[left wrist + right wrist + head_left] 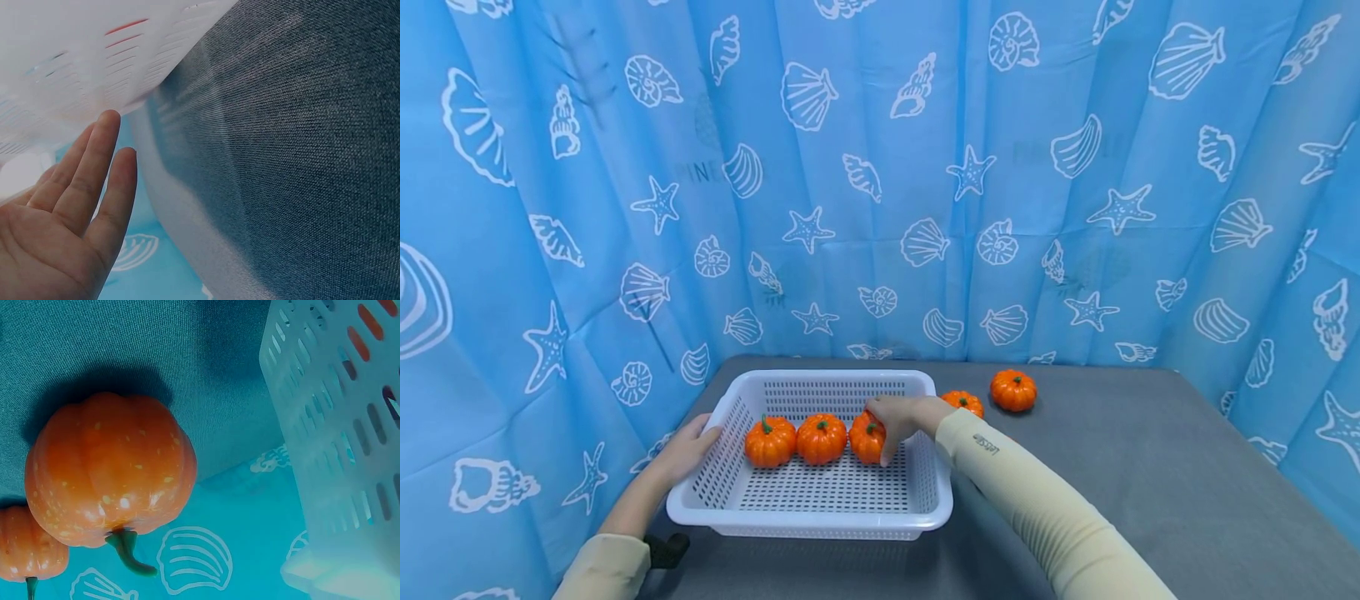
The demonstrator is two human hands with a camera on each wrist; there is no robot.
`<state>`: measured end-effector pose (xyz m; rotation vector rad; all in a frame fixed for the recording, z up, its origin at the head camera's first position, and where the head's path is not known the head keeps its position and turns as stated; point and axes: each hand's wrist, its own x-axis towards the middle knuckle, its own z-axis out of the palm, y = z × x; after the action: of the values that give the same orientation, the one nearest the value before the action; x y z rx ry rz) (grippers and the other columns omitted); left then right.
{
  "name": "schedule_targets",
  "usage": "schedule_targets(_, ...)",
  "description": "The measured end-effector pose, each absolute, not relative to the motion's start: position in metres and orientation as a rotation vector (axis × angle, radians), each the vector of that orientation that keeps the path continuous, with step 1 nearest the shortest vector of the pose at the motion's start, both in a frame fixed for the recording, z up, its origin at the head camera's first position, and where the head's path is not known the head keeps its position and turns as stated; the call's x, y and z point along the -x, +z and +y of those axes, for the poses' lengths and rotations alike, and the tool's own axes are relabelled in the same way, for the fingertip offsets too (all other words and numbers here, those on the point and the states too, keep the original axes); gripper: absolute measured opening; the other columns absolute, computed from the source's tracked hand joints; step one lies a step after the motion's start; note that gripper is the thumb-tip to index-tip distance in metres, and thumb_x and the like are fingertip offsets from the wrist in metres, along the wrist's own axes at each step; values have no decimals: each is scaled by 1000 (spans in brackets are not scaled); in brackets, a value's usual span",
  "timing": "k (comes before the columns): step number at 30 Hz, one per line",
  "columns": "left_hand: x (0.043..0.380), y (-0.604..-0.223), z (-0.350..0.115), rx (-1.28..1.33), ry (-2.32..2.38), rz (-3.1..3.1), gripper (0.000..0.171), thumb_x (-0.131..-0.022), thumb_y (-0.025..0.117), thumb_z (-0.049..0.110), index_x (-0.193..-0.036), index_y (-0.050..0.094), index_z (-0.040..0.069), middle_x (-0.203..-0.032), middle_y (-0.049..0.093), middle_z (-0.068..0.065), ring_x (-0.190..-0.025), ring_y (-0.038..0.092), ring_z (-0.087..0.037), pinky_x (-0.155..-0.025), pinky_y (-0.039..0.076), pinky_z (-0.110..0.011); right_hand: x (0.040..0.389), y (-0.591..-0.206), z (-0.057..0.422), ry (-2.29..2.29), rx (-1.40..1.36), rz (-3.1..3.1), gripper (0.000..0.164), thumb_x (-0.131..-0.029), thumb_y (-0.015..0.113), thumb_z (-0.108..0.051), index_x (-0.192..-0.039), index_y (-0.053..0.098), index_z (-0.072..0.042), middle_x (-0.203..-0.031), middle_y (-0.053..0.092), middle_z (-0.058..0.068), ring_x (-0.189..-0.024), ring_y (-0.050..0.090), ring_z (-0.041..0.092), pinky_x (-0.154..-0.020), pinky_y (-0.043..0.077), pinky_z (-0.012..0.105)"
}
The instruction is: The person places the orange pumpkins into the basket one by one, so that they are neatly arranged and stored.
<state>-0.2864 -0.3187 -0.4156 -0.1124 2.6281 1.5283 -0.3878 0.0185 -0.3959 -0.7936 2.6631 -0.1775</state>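
A white perforated plastic basket stands on the table with small orange toy pumpkins in a row inside. At its left rim is my left hand, the thumb over the rim; in the left wrist view the hand has its fingers extended below it, along the outer wall. My right hand reaches over the right rim and grips the rightmost pumpkin, covering part of it. Left of that pumpkin sit a middle pumpkin and a left pumpkin, both with green stems.
Outside the basket, to its right, one pumpkin is partly hidden by the right forearm, and another pumpkin lies farther right. A dark grey cloth covers the table. Behind hangs a blue shell-print curtain.
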Motion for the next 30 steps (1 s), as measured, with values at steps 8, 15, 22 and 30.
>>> schedule_targets(8, 285, -416, -318, 107, 1532, 2625, 55, -101, 40, 38, -145, 22, 10, -115, 62, -23, -81, 71, -31, -61, 59, -44, 389, -396, 18, -132, 786, 2676, 87, -62, 88, -38, -134, 44, -17, -133, 51, -1, -118, 48, 16, -110, 37, 40)
schedule_targets(15, 284, -415, -318, 102, 1530, 2624, 55, -101, 40, 37, -145, 20, 10, -115, 61, -23, -81, 71, -31, -61, 59, -44, 390, -395, 18, -135, 784, 2667, 81, -62, 88, -38, -128, 47, -17, -127, 54, -1, -115, 50, 15, -108, 39, 38)
schedule_targets(22, 285, -415, -317, 97, 1530, 2625, 55, -102, 39, 36, -145, 20, 9, -115, 61, -24, -81, 71, -31, -61, 59, -44, 386, -394, 20, -182, 761, 2690, 78, -60, 89, -38, -124, 49, -19, -119, 56, -3, -108, 52, 16, -105, 42, 42)
schedule_targets(30, 286, -415, -319, 84, 1536, 2619, 56, -101, 39, 37, -146, 20, 9, -117, 60, -25, -82, 71, -31, -62, 59, -44, 386, -380, 22, -161, 819, 2678, 90, -63, 87, -40, -137, 43, -13, -132, 53, 2, -116, 50, 18, -107, 40, 41)
